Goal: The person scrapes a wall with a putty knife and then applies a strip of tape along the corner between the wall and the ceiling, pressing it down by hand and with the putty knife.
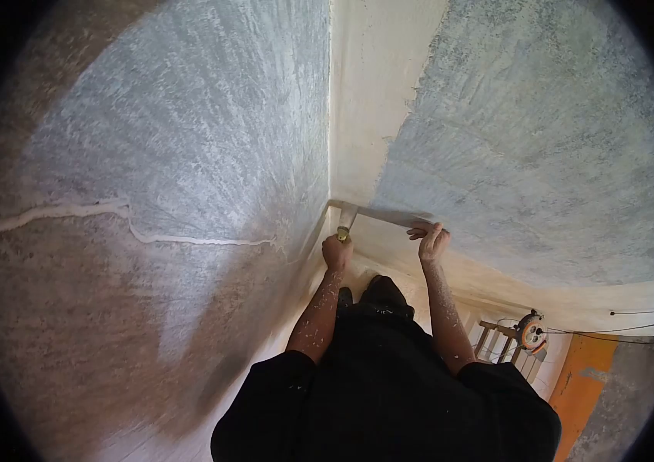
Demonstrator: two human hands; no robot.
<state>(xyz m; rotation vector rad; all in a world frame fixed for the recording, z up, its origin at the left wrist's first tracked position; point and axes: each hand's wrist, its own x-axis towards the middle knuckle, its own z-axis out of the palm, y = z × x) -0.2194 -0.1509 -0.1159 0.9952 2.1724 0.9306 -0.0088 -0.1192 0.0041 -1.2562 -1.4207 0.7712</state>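
My left hand point(337, 252) is closed round the handle of a scraper point(347, 215), whose blade lies near the corner where two walls meet. My right hand point(434, 241) is raised to the right of it, its fingers apart near the pale lower part of the right wall, with nothing visible in it. White flecks cover both forearms. A pale strip point(361, 100) of wall runs up from the scraper, beside the corner, with a ragged edge against the grey surface.
The left wall point(211, 123) is grey with a long pale crack line point(165, 237). At the lower right are a cable reel point(530, 331), a wooden ladder-like frame point(493, 341), hanging cables and an orange panel point(585, 377).
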